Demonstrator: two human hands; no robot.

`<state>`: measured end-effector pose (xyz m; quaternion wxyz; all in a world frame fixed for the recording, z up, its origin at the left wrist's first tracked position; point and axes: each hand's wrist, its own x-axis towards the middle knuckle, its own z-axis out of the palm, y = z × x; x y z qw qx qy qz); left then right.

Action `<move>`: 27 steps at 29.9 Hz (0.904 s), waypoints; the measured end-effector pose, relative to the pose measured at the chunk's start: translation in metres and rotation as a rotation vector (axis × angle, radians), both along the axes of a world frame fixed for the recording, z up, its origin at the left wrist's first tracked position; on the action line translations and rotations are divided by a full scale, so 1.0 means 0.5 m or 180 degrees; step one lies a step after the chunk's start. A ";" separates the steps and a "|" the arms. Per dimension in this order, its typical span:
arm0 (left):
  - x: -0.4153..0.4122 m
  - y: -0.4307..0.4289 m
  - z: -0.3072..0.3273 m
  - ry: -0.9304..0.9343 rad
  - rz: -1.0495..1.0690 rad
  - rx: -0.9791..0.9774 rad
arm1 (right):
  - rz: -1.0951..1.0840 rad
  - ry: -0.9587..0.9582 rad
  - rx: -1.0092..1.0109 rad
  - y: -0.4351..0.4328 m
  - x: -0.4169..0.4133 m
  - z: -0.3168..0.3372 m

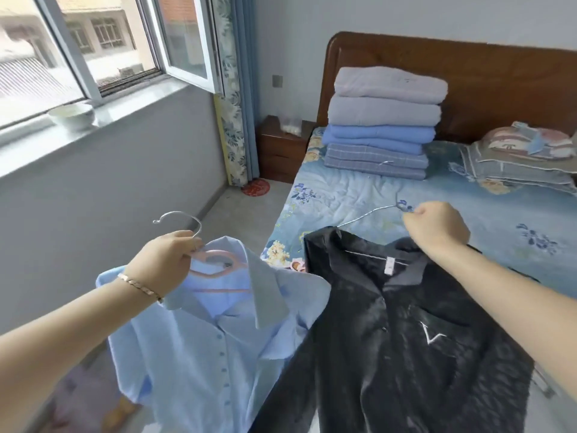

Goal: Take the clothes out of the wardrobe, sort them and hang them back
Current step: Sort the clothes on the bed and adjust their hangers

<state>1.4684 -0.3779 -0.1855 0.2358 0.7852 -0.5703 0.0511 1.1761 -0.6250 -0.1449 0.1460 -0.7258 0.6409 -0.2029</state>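
- While we are standing beside the bed (pixel 343 195), with no wardrobe in view, we are judging ourselves to be midway through sorting, two garments being carried out on hangers.
- We are holding the black shirt (pixel 406 339) on the right, collar towards the bed, its length running down and away towards the lower edge.
- We are holding the blue shirt (pixel 199 345) on the left, hanging collar-up, its long axis near vertical.
- Our right hand (pixel 437 228) is closing its fingers round the wire hanger (pixel 368 215) at the neck.
- Our left hand (pixel 165 260) is gripping the pink hanger (pixel 215 256) below its hook.
- Next, we are judging, each shirt needs laying flat on the bed, apart from the folded stack (pixel 384 126).
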 end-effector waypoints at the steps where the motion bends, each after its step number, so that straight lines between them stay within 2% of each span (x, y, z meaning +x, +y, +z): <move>1: -0.011 0.020 0.027 -0.0163 -0.0262 -0.0129 | 0.0138 -0.0081 -0.0149 0.027 0.016 0.029; 4: -0.050 0.080 0.112 -0.0547 -0.0882 -0.0335 | 0.0535 -0.0412 -0.0493 0.108 0.063 0.117; 8: -0.111 0.140 0.172 -0.0530 -0.1130 -0.0778 | 0.1271 -0.0985 -0.0510 0.221 0.120 0.198; 10: -0.125 0.160 0.186 -0.0582 -0.1118 -0.0995 | 0.1691 -0.1179 -0.0242 0.289 0.137 0.207; 13: -0.127 0.186 0.186 -0.0715 -0.0717 -0.1274 | 0.2213 -0.1404 0.0219 0.373 0.139 0.180; 16: -0.124 0.203 0.153 -0.0415 -0.0375 -0.1343 | 0.2518 -0.1505 0.0569 0.440 0.129 0.142; 19: -0.116 0.208 0.107 -0.0158 -0.0425 -0.1367 | 0.2822 -0.1436 0.0939 0.480 0.121 0.106; 21: -0.113 0.216 0.081 -0.0035 -0.0431 -0.1404 | 0.3009 -0.1548 0.1498 0.480 0.115 0.095; 23: -0.108 0.227 0.056 0.0120 -0.0469 -0.1515 | 0.2763 -0.1703 0.2129 0.450 0.120 0.082; 24: -0.102 0.229 0.036 0.0144 -0.0470 -0.1586 | 0.2525 -0.1521 0.2368 0.428 0.126 0.065; 27: -0.090 0.237 0.000 0.0193 -0.0468 -0.1688 | 0.2136 -0.0309 0.3337 0.392 0.141 0.005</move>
